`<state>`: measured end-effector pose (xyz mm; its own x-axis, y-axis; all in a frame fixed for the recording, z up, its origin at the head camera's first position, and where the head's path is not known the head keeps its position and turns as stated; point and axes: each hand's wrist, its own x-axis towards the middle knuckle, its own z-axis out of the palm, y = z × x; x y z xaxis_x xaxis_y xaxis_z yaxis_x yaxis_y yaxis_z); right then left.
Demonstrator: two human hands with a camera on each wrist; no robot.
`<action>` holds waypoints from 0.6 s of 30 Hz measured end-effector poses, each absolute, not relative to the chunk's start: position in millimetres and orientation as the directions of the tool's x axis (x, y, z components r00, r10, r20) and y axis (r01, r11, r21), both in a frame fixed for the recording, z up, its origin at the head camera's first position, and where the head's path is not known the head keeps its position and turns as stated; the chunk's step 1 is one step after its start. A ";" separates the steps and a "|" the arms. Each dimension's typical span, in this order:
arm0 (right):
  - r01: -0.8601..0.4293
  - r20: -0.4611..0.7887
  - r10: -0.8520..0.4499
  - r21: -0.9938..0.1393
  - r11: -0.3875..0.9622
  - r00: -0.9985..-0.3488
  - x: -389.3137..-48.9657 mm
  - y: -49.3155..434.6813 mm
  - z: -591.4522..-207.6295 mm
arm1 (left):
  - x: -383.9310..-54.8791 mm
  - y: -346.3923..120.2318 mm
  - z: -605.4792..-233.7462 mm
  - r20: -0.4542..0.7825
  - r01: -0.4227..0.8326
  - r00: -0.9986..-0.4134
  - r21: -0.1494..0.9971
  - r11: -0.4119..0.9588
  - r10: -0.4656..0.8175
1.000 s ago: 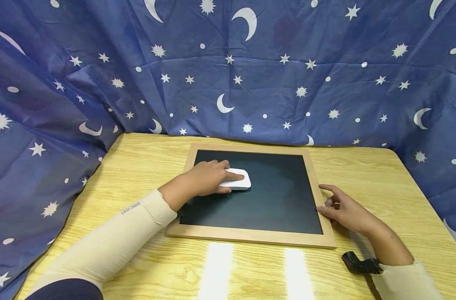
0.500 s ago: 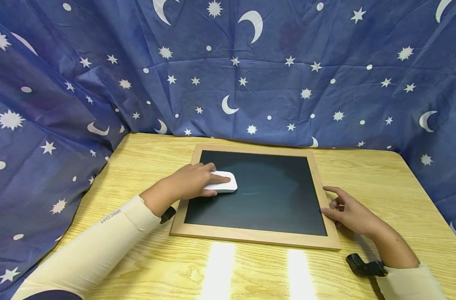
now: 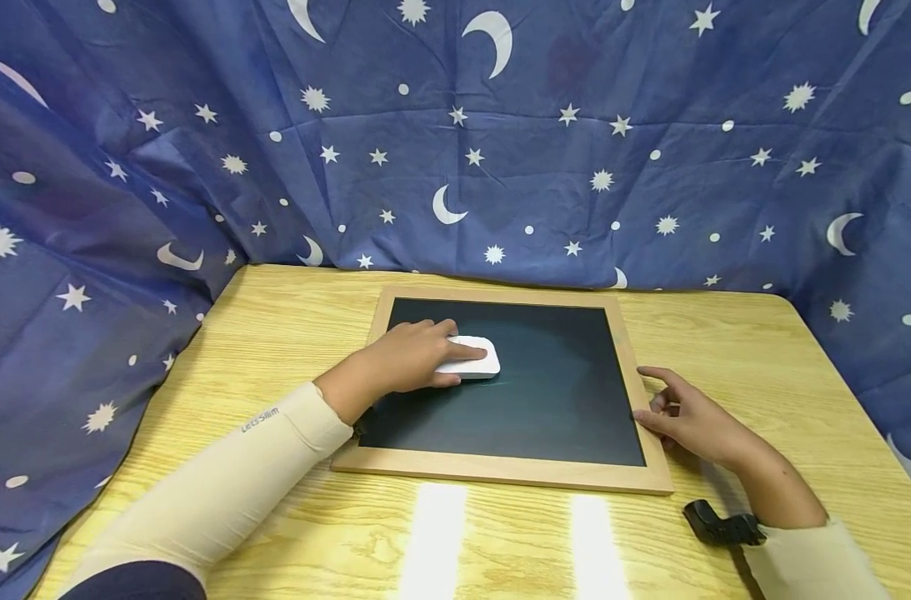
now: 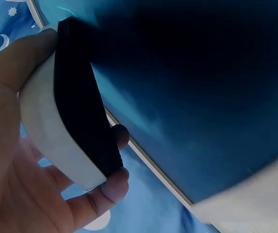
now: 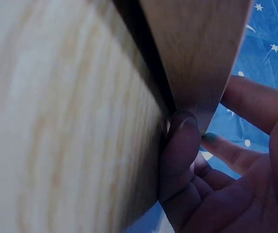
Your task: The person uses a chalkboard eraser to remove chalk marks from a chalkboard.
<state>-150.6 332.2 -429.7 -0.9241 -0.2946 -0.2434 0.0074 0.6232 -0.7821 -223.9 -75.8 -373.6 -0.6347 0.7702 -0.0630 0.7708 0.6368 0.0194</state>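
A white chalkboard eraser [image 3: 488, 367] lies on a black chalkboard [image 3: 560, 383], and my left hand [image 3: 410, 358] grips it from the left with the index finger stretched along its top. The left wrist view shows the dark felt underside of the eraser [image 4: 83, 102], with thumb and fingers round its white body. A faint chalk streak runs beside the eraser's near right corner. My right hand [image 3: 698, 425] holds the right edge of the board's wooden frame [image 3: 500, 468]. In the right wrist view a fingertip tucks in at the frame's underside, against the table.
The chalkboard lies on a light wood-grain table [image 3: 297, 308]. A blue curtain [image 3: 395, 167] with white moons and stars hangs behind and along the sides. A black strap mount [image 3: 721, 527] sits at the right wrist. Two bright reflections cross the table's near part.
The left hand slid the eraser left across the board, baring a short chalk streak, then brought it back to the right. The right hand stays at the frame.
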 end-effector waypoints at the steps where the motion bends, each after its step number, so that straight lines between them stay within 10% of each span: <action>1: 0.007 -0.244 -0.295 -0.782 0.623 -0.924 -150.8 332.0 -429.4 | -225.1 -71.0 -373.8 -0.066 0.773 -0.632 0.013 0.634 0.772; 18: 0.012 -0.246 -0.284 -0.775 0.632 -0.927 -151.4 332.3 -427.9 | -233.2 -22.4 -374.9 -0.135 0.778 -0.626 -0.052 0.626 0.768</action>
<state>-151.4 332.3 -427.9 -0.9268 -0.2838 -0.2461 0.0124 0.6317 -0.7751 -233.2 -22.4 -374.9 -0.6263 0.7677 -0.1352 0.7783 0.6258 -0.0518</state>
